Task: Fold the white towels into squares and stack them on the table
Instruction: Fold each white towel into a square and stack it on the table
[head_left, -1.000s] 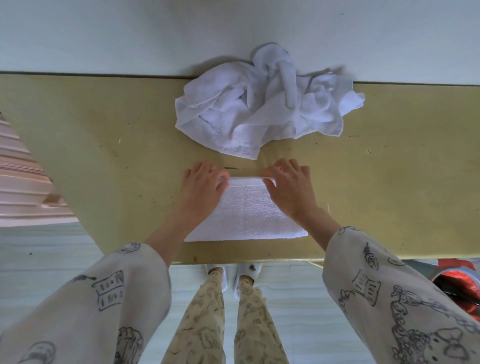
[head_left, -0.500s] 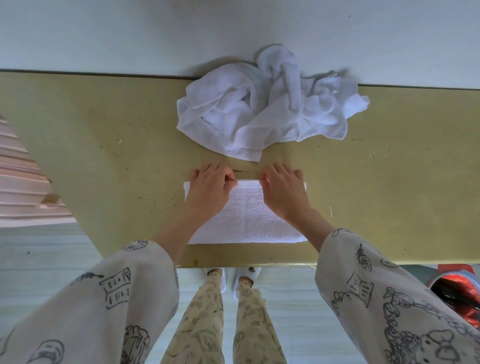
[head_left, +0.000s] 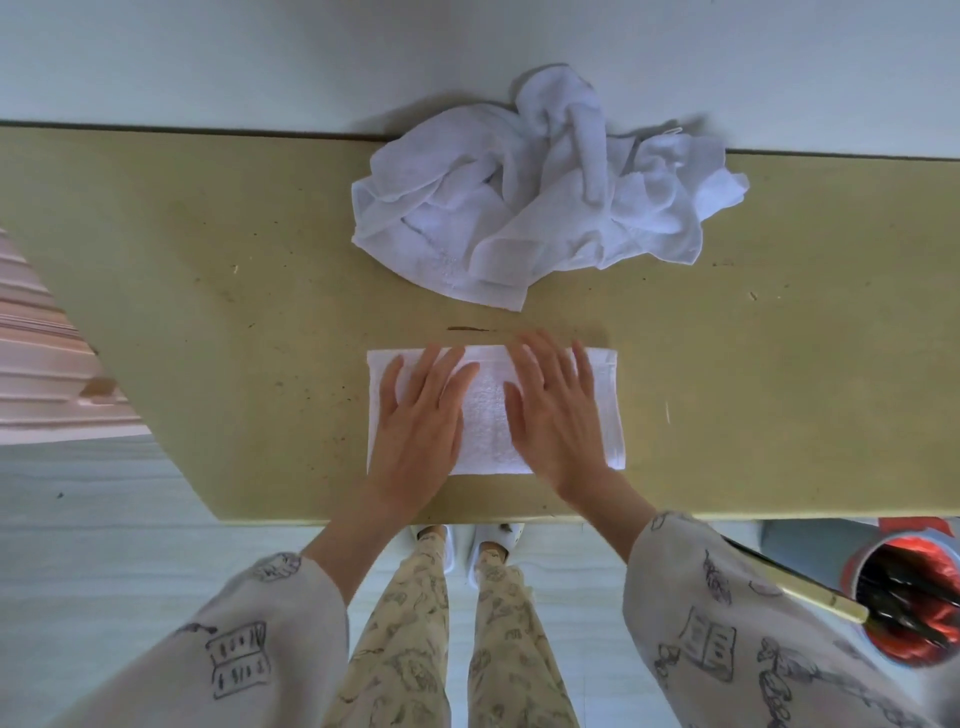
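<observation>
Head view: folded towel, white, flat rectangle, lies near the table's 6 o'clock edge. Left hand and right hand press it, fingers straight, apart. Crumpled towels at 12 o'clock, well apart.

Folded towel: white terry cloth, nubbly matt pile. Crumpled towels: same looped cloth, soft, creased. Table: matt yellowish top, speckled and scuffed. Sleeves: printed matt fabric.
</observation>
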